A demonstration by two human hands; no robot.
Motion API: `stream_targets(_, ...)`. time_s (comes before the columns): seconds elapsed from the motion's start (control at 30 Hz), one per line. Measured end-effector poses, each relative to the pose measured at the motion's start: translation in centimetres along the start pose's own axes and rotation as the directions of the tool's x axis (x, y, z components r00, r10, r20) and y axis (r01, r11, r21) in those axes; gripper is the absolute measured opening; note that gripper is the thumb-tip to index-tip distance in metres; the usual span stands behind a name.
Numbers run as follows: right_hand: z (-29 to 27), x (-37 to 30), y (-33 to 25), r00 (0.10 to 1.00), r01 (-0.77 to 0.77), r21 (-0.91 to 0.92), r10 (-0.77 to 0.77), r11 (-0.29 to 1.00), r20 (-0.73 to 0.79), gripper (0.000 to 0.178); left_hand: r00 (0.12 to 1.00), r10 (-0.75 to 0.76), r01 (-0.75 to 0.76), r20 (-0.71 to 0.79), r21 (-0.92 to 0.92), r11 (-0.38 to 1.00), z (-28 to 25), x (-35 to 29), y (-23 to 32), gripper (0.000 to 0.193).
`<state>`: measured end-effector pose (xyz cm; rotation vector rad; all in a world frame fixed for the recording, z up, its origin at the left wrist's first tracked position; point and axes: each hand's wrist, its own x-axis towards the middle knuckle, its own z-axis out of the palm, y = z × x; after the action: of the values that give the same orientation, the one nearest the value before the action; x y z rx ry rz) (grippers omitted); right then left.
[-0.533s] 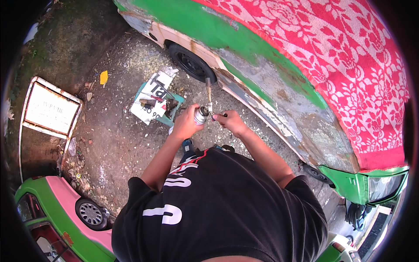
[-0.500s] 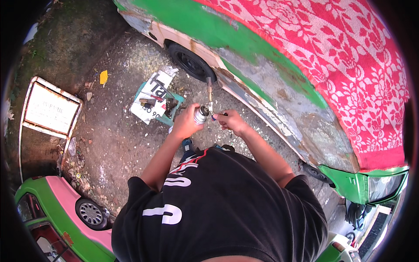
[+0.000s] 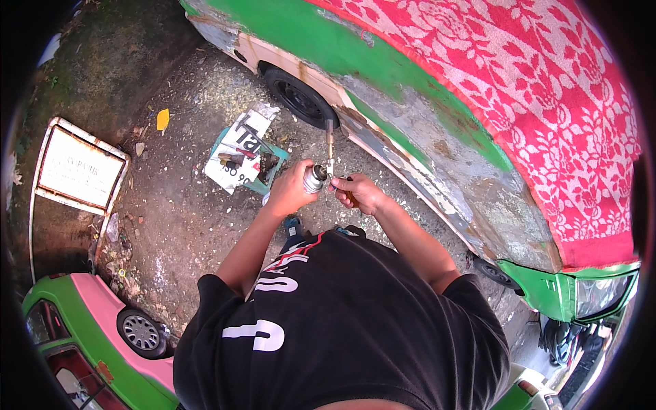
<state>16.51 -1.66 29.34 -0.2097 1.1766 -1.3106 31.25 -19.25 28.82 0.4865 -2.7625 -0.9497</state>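
A gas torch (image 3: 329, 145) points away from me, its metal tube screwed sideways onto a small canister (image 3: 313, 182). My left hand (image 3: 288, 190) is closed round that canister. My right hand (image 3: 363, 193) sits just to its right, with thumb and forefinger pinched at the base of the torch head. An orange-brown piece like a handle (image 3: 351, 199) shows under its curled fingers; its far end is hidden, so its kind is unclear. No flame is visible at the nozzle. Beyond the tube stands a green and pink car body (image 3: 417, 147) with bare, patchy filler and peeling paint.
A teal stool (image 3: 279, 158) carries a printed sheet (image 3: 229, 171) with hand tools (image 3: 236, 158) on it. The car's black wheel (image 3: 298, 96) is near the nozzle. A red floral cloth (image 3: 506, 82) covers the roof. Left are a rusty-framed sign (image 3: 80, 167) and another green-pink car (image 3: 96, 328).
My right hand has turned and shifted slightly left against the torch head, and the orange-brown piece now shows under its fingers. My left hand keeps its hold on the canister.
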Motion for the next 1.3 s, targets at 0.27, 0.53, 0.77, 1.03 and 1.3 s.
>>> stream_targets(0.27, -0.1, 0.7, 0.8, 0.986, 0.082, -0.201, -0.110, 0.976, -0.128, 0.026, 1.000, 0.021, -0.021, -0.007, 0.002, 1.000, 0.0, 0.2, 0.1, 0.075)
stream_targets(0.53, 0.8, 0.0, 0.6, 0.933, 0.102, -0.503, -0.258, 0.858, -0.251, 0.036, 0.999, 0.041, -0.040, -0.010, 0.043, 0.998, 0.1, 0.1, -0.1, 0.074)
stream_targets(0.77, 1.1, -0.4, 0.1, 0.887, 0.050, -0.723, -0.363, 0.689, -0.285, 0.045, 0.999, 0.046, -0.046, -0.017, 0.046, 0.998, 0.3, -0.1, -0.1, 0.075)
stream_targets(1.03, 0.9, -0.3, 0.5, 0.872, 0.051, -0.761, -0.401, 0.647, -0.283, 0.048, 0.999, 0.053, -0.053, -0.009, 0.052, 0.997, 0.4, -0.1, 0.1, 0.075)
stream_targets(1.3, 1.7, -0.5, -0.1, 0.872, -0.017, -0.815, -0.390, 0.579, -0.296, 0.049, 0.997, 0.076, -0.075, -0.024, 0.055, 0.996, 0.1, -0.3, -0.1, 0.074)
